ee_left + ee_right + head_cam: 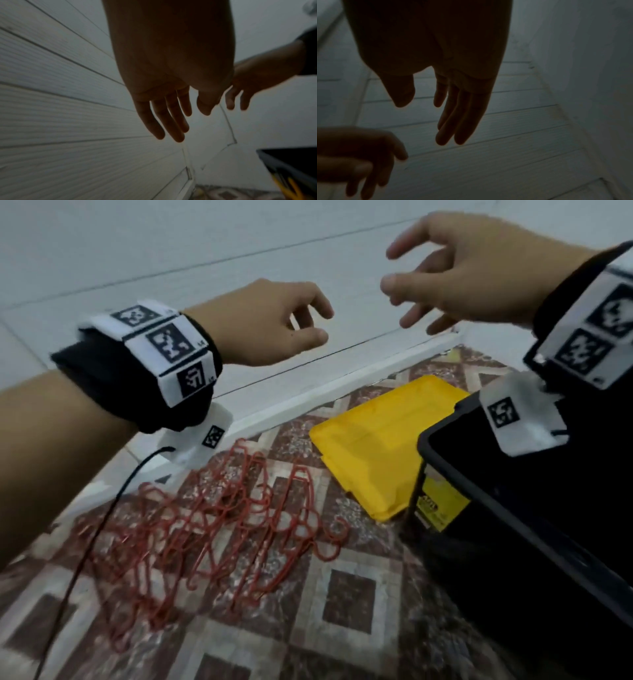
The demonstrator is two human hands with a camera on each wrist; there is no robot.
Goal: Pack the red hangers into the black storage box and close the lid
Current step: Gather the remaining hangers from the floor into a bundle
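Observation:
A tangled heap of red wire hangers (212, 529) lies on the patterned carpet at lower left. The black storage box (534, 529) stands open at the right, and its yellow lid (380, 446) lies flat on the carpet behind the heap. Both hands are raised in the air well above these things and hold nothing. My left hand (305, 320) hovers with fingers loosely extended (171, 121). My right hand (421, 275) is higher, fingers spread and relaxed (453, 121). The inside of the box is dark.
A white panelled wall (171, 244) with a baseboard runs behind the carpet (342, 594). A black cable (102, 518) hangs from my left wrist over the hangers. The box corner (291, 162) shows at the lower right of the left wrist view.

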